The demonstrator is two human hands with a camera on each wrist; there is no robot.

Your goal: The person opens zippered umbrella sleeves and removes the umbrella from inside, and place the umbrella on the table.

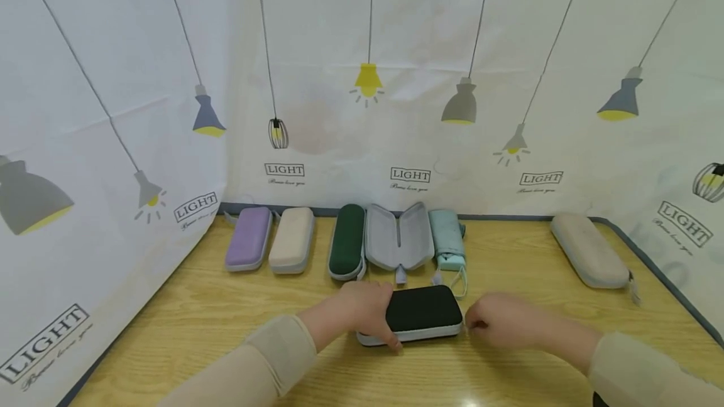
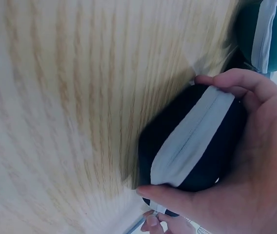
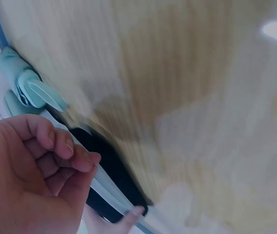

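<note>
A black zippered case with a light grey zip band lies flat on the table in front of me. My left hand grips its left end, with the thumb along the near side and the fingers at the far side. In the left wrist view, the thumb and fingers of that hand span the zip band. My right hand is at the case's right end, fingers curled and thumb against the fingertips. It appears to pinch the zipper pull, which is mostly hidden in the right wrist view.
Behind stand a purple case, a cream case, a dark green case, an opened grey case and a folded teal umbrella with a cord. A beige case lies at the right. A printed cloth hangs around the table.
</note>
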